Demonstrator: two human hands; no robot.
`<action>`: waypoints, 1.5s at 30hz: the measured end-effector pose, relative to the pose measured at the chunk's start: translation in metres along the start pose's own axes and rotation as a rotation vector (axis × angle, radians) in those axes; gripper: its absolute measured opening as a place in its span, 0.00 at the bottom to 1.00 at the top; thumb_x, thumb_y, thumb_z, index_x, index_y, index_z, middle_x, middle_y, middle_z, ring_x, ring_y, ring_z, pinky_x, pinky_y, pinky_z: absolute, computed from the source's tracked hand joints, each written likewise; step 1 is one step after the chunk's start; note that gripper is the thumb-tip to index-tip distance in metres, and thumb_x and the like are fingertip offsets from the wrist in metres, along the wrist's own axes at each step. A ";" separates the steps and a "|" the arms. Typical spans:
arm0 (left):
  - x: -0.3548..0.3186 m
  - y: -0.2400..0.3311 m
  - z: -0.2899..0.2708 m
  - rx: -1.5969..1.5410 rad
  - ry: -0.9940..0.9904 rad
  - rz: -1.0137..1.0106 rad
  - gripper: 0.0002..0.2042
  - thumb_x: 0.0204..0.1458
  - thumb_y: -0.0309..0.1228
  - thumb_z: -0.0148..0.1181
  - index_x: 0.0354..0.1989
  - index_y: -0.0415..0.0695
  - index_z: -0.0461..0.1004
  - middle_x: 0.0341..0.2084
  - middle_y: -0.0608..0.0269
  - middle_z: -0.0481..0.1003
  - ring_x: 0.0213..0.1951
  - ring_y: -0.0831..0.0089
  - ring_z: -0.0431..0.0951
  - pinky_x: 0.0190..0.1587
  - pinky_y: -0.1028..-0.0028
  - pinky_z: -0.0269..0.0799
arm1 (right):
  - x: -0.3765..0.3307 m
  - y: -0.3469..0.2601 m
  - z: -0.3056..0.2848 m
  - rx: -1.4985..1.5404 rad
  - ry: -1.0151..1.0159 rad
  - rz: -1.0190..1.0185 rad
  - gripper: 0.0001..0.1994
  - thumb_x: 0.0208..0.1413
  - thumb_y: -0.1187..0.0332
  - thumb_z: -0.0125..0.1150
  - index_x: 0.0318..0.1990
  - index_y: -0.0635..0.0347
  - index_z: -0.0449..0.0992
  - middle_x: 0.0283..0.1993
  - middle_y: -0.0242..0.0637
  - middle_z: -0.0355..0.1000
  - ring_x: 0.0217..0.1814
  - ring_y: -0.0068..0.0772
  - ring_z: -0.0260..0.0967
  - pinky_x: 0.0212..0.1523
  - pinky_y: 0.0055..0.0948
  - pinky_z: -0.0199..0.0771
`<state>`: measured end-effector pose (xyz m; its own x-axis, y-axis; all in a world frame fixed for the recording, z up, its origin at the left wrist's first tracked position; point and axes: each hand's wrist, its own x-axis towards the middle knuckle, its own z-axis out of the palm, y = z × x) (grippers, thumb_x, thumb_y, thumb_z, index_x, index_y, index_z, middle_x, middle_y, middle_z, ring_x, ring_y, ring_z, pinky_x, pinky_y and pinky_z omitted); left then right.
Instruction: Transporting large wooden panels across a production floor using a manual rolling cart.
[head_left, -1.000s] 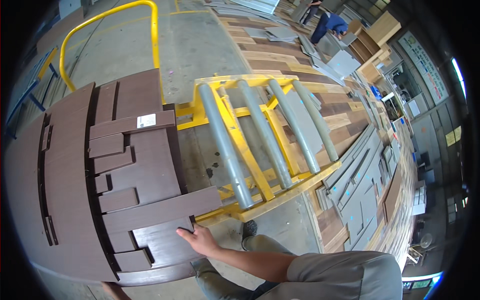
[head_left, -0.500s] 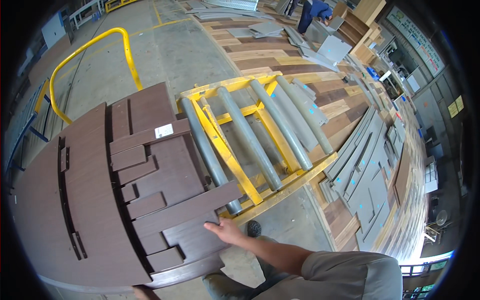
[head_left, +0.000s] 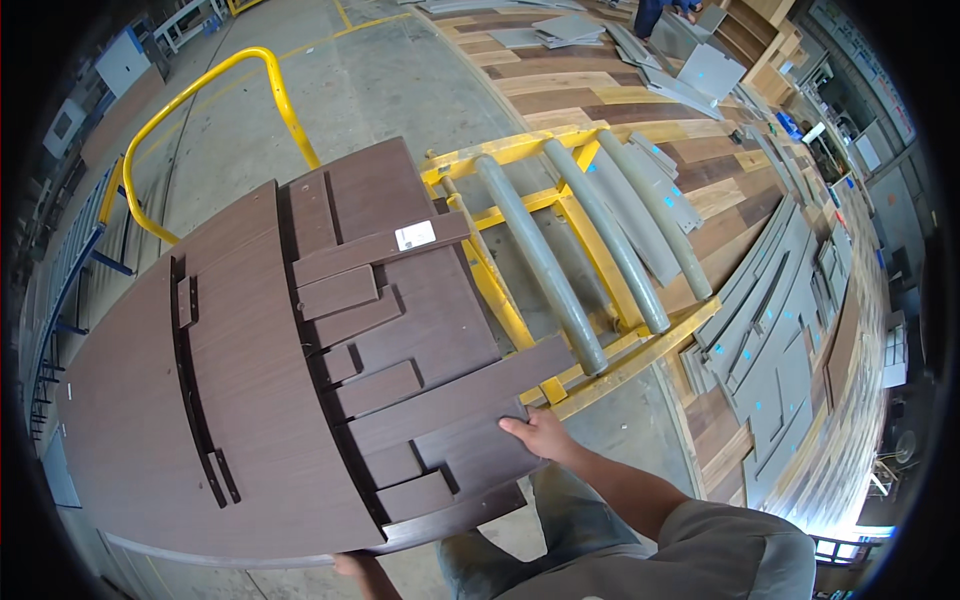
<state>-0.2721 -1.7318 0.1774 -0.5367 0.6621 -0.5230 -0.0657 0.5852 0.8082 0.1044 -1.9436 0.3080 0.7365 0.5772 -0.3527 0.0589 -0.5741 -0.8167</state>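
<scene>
Large dark brown panels [head_left: 260, 390] lie flat in front of me, with smaller brown boards and strips [head_left: 345, 292] on top. One cross strip carries a white label [head_left: 415, 236]. My right hand [head_left: 537, 436] grips the right end of a brown panel, thumb on top and fingers over the edge. At the near edge, my left hand [head_left: 350, 563] is closed on the panel rim, its fingertips hidden beneath. The right ends of the boards overlap a yellow roller frame [head_left: 590, 385] with grey rollers [head_left: 540, 265].
A yellow tube handle [head_left: 270, 85] rises beyond the panels, and a blue roller rack [head_left: 75, 250] stands far left. Grey panels [head_left: 770, 340] lie on wood-patterned flooring at right. Another person [head_left: 650, 15] bends over a grey cabinet [head_left: 710, 70] at the back.
The brown panels and boards have shifted right, now covering the frame's nearest roller. Both my hands have moved right with them. The whole view has also shifted a little.
</scene>
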 end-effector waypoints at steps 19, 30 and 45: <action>0.013 0.003 -0.001 -0.020 0.232 0.022 0.31 0.49 0.47 0.59 0.48 0.28 0.62 0.42 0.38 0.70 0.45 0.52 0.71 0.51 0.61 0.63 | 0.026 0.037 0.014 0.026 0.060 -0.050 0.25 0.56 0.53 0.56 0.43 0.74 0.71 0.41 0.42 0.71 0.40 0.31 0.66 0.45 0.30 0.66; -0.004 0.030 -0.031 -0.073 0.082 -0.099 0.31 0.46 0.50 0.62 0.44 0.32 0.63 0.39 0.39 0.73 0.44 0.51 0.74 0.48 0.62 0.67 | 0.027 0.013 0.035 -0.557 0.362 -0.284 0.19 0.57 0.63 0.45 0.53 0.60 0.68 0.53 0.47 0.66 0.55 0.47 0.61 0.61 0.37 0.55; 0.022 0.022 -0.026 0.063 0.335 -0.085 0.37 0.52 0.56 0.49 0.47 0.25 0.63 0.42 0.34 0.71 0.44 0.45 0.72 0.48 0.57 0.66 | -0.008 -0.030 0.059 -0.290 0.273 0.106 0.34 0.54 0.44 0.51 0.52 0.72 0.67 0.50 0.49 0.69 0.53 0.41 0.65 0.54 0.33 0.61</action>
<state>-0.3072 -1.7163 0.1900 -0.7784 0.4260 -0.4611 -0.0750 0.6662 0.7420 0.0571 -1.8971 0.3080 0.8980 0.3532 -0.2624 0.1315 -0.7845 -0.6060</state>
